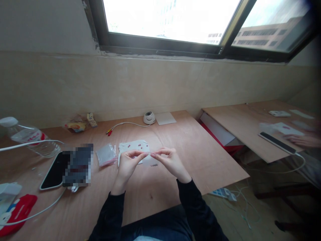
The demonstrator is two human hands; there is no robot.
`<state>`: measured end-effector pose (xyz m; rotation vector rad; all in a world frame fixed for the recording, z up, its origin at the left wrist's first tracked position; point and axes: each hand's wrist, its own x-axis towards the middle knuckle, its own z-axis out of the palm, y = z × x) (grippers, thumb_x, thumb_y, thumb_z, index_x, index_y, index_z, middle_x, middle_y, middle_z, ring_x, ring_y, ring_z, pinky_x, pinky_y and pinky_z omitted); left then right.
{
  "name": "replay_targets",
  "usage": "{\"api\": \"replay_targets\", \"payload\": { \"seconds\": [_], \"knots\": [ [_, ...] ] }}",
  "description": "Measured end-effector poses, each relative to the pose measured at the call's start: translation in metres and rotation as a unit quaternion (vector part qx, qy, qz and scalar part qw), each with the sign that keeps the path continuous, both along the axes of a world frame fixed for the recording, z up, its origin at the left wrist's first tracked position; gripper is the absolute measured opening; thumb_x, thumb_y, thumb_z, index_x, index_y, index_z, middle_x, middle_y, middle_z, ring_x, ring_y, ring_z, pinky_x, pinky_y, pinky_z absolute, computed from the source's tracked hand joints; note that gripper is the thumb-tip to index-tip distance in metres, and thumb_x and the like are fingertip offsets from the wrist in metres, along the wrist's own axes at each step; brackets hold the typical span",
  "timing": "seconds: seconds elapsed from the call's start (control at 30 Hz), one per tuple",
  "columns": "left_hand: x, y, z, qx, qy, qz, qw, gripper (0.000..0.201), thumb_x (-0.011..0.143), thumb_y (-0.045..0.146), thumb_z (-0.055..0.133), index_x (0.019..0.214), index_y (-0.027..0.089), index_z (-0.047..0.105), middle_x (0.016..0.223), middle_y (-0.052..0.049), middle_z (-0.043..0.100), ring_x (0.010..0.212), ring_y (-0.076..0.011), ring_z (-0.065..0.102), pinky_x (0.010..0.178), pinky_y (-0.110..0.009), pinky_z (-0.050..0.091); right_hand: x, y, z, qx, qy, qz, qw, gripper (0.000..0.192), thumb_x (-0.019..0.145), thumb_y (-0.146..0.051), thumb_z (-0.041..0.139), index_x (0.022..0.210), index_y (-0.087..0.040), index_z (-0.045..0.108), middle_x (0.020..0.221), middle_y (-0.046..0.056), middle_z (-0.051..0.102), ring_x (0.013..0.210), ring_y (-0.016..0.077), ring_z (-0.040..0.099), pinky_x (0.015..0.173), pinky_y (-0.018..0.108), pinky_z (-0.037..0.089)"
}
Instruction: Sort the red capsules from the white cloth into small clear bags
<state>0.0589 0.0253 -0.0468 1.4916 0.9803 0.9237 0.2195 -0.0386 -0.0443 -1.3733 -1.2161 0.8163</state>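
Both hands meet over the table's middle, fingertips pinched along the top edge of a small clear plastic bag (149, 160). My left hand (130, 162) grips its left end and my right hand (172, 161) its right end. A few small dark reddish bits (153, 164) show at the bag's lower part; I cannot tell whether they are inside it. Just behind my left hand lies a white sheet (125, 146) with several small red pieces or dots on it. To its left is a stack of clear plastic bags (106, 155) with pinkish edges.
Left of the bags are a black-screened phone (54, 172), a plastic bottle (37, 137), a red pouch (20, 214) and a white cable. A white dome camera (149, 117) with its lead and a white card (165, 118) lie behind. On the right table (240, 117) another person's hand (298, 139) shows.
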Motion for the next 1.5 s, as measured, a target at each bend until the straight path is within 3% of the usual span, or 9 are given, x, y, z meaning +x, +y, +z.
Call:
{"api": "replay_targets", "payload": {
  "seconds": [0.27,0.4,0.5,0.77,0.93,1.03,1.2,1.37,1.5],
  "knots": [
    [0.023,0.009,-0.022,-0.028,-0.012,-0.059,0.998,0.025,0.068,0.037,0.069,0.071,0.012,0.071,0.069,-0.005,0.070,0.064,-0.0156,0.062,0.060,-0.024,0.047,0.036,0.013,-0.010,-0.058,-0.030,0.088,0.994,0.029,0.076,-0.040,0.062,0.085,-0.015,0.073,0.081,0.007,0.072,0.074,0.0201,0.064,0.067,0.029,0.047],
    [0.042,0.025,-0.032,0.017,0.084,-0.110,0.990,0.022,0.070,0.030,0.064,0.078,0.011,0.069,0.074,-0.007,0.070,0.066,-0.0164,0.063,0.060,-0.024,0.048,0.064,0.032,-0.025,-0.097,-0.176,0.112,0.973,0.022,0.079,-0.029,0.057,0.082,-0.012,0.070,0.076,0.006,0.070,0.064,0.0154,0.061,0.059,0.025,0.045],
    [0.059,0.048,-0.037,0.055,0.160,-0.104,0.980,0.014,0.070,0.023,0.062,0.073,0.011,0.069,0.070,-0.007,0.069,0.066,-0.0160,0.064,0.059,-0.023,0.047,0.082,0.054,-0.036,-0.126,-0.302,0.104,0.939,0.017,0.077,-0.021,0.056,0.080,-0.011,0.070,0.073,0.006,0.070,0.065,0.0147,0.060,0.058,0.023,0.044],
    [0.092,0.122,-0.051,0.077,0.269,-0.048,0.959,0.010,0.069,0.016,0.064,0.077,0.013,0.068,0.076,-0.007,0.071,0.072,-0.0169,0.065,0.063,-0.024,0.048,0.095,0.135,-0.044,-0.156,-0.406,0.045,0.899,0.015,0.070,-0.014,0.060,0.078,-0.016,0.072,0.078,0.006,0.071,0.073,0.0166,0.063,0.064,0.023,0.042],
    [0.097,0.151,-0.064,0.089,0.318,-0.025,0.943,0.011,0.076,0.022,0.064,0.081,0.013,0.065,0.084,-0.006,0.069,0.082,-0.0176,0.064,0.075,-0.031,0.049,0.087,0.165,-0.049,-0.183,-0.468,0.031,0.864,0.017,0.075,-0.017,0.056,0.084,-0.019,0.069,0.087,0.007,0.070,0.084,0.0200,0.063,0.067,0.025,0.042],
    [0.100,0.159,-0.073,0.095,0.333,-0.020,0.938,0.016,0.081,0.027,0.060,0.086,0.012,0.063,0.089,-0.005,0.067,0.085,-0.0169,0.062,0.080,-0.037,0.049,0.081,0.171,-0.052,-0.186,-0.501,0.029,0.845,0.018,0.076,-0.017,0.054,0.089,-0.019,0.066,0.092,0.010,0.068,0.090,0.0221,0.062,0.073,0.028,0.042],
    [0.101,0.163,-0.082,0.120,0.317,0.000,0.941,0.024,0.069,0.013,0.065,0.093,0.012,0.064,0.096,-0.012,0.068,0.091,-0.0207,0.062,0.081,-0.030,0.047,0.074,0.169,-0.052,-0.156,-0.536,0.014,0.830,0.034,0.078,-0.015,0.051,0.112,-0.016,0.055,0.110,0.015,0.060,0.106,0.0259,0.055,0.087,0.036,0.038],
    [0.089,0.161,-0.073,0.151,0.284,0.031,0.946,0.032,0.068,0.010,0.061,0.100,0.013,0.062,0.105,-0.013,0.066,0.093,-0.0205,0.062,0.082,-0.030,0.047,0.060,0.156,-0.064,-0.102,-0.542,0.019,0.834,0.054,0.084,-0.019,0.043,0.137,-0.013,0.031,0.136,0.018,0.042,0.123,0.0271,0.040,0.096,0.040,0.034],
    [0.067,0.153,-0.060,0.164,0.269,0.057,0.947,0.024,0.072,0.014,0.059,0.096,0.012,0.063,0.099,-0.011,0.068,0.088,-0.0181,0.064,0.081,-0.028,0.048,0.049,0.146,-0.088,-0.082,-0.536,0.059,0.838,0.050,0.092,-0.027,0.032,0.140,-0.014,0.030,0.144,0.013,0.036,0.131,0.0226,0.032,0.104,0.036,0.027]
  ]
}}
